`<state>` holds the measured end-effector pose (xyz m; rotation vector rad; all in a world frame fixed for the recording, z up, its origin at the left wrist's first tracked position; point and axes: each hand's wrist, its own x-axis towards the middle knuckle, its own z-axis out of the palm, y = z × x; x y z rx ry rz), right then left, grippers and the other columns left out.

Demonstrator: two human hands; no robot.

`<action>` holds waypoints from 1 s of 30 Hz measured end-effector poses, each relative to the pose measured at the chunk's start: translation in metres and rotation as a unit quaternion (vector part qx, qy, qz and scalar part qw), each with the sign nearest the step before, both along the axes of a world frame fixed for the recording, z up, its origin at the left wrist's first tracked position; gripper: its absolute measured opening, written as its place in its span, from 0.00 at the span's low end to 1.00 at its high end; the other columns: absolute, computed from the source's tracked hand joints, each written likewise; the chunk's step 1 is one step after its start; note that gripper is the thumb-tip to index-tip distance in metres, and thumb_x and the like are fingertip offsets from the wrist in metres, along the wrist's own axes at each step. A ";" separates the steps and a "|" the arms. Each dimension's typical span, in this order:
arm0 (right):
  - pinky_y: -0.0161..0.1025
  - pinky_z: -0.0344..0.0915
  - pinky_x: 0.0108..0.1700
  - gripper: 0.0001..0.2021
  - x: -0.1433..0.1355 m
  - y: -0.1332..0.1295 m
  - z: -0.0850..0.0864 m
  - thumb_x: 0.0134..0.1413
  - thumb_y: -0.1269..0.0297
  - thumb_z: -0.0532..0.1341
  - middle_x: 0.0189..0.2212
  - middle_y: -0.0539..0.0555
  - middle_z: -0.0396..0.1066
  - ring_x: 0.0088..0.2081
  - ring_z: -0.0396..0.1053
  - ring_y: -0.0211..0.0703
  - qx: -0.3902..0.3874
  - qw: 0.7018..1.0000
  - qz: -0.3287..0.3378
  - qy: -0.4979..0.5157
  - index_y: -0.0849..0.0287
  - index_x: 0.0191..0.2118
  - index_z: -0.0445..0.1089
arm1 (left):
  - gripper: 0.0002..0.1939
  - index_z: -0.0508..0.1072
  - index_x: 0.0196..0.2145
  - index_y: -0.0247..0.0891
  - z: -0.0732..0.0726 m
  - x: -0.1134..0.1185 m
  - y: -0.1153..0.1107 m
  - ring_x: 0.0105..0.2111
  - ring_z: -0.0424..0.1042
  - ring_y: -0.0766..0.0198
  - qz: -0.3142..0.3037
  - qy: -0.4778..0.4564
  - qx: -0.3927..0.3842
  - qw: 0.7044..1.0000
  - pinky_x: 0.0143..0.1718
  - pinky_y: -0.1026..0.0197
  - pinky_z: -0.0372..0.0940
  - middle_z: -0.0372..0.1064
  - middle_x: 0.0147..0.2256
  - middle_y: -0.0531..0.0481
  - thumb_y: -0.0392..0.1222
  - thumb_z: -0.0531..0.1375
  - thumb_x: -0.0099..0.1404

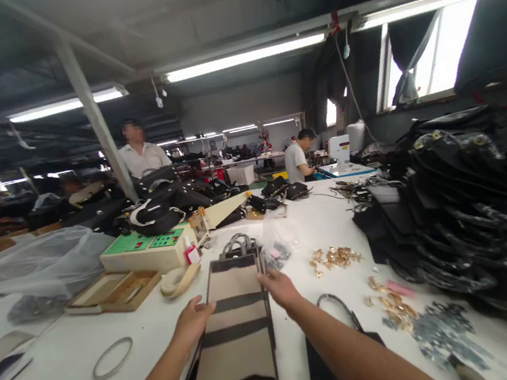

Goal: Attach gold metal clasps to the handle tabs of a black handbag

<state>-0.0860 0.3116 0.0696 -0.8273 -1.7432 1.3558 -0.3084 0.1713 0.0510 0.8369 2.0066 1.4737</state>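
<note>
In front of me lies a stack of long panels (238, 323) with beige and black bands, which look like bag pieces. Dark looped handles (240, 241) show at its far end. My right hand (279, 287) pinches the panels' right edge near the far corner. At the left edge is my left hand (191, 321), its fingers stretched and slightly apart, touching or very close to the panels. A black piece with a looped handle (336, 300) lies partly hidden under my right forearm.
Gold-coloured metal fittings (337, 258) and grey metal pieces (444, 330) are scattered on the right. Black bags (461, 206) pile up beyond them. On the left are a cardboard tray (131, 293), a tape roll (179, 282), a ring (112, 359) and a green-topped machine (145, 254). Two people are farther back.
</note>
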 end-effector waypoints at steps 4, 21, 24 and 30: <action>0.58 0.63 0.64 0.24 0.055 -0.016 -0.054 0.48 0.57 0.70 0.53 0.66 0.78 0.58 0.73 0.64 0.028 0.994 -0.009 -0.108 0.61 0.51 0.79 | 0.39 0.68 0.51 0.35 -0.038 -0.017 0.029 0.59 0.71 0.34 0.011 0.065 -0.025 0.998 0.65 0.40 0.61 0.72 0.56 0.26 0.58 0.64 0.44; 0.45 0.64 0.52 0.13 0.270 0.072 -0.059 0.59 0.59 0.62 0.50 0.58 0.76 0.54 0.70 0.54 0.234 0.848 -0.191 -0.435 0.52 0.47 0.80 | 0.35 0.65 0.66 0.30 -0.064 0.255 0.021 0.70 0.56 0.45 -0.212 0.382 -0.063 0.897 0.71 0.41 0.56 0.57 0.70 0.37 0.55 0.53 0.69; 0.44 0.63 0.51 0.10 0.266 0.084 -0.061 0.59 0.61 0.61 0.43 0.59 0.77 0.50 0.70 0.52 0.242 0.854 -0.163 -0.432 0.55 0.34 0.81 | 0.30 0.67 0.64 0.28 -0.077 0.269 0.036 0.66 0.60 0.42 -0.170 0.421 -0.099 0.886 0.65 0.37 0.59 0.64 0.65 0.33 0.49 0.55 0.70; 0.41 0.65 0.49 0.15 0.271 0.077 -0.044 0.65 0.58 0.56 0.39 0.58 0.79 0.44 0.74 0.47 0.199 0.912 -0.167 -0.319 0.57 0.36 0.78 | 0.12 0.78 0.44 0.39 -0.075 0.273 0.050 0.55 0.65 0.40 -0.117 0.334 -0.011 0.935 0.56 0.39 0.59 0.73 0.51 0.39 0.42 0.62 0.64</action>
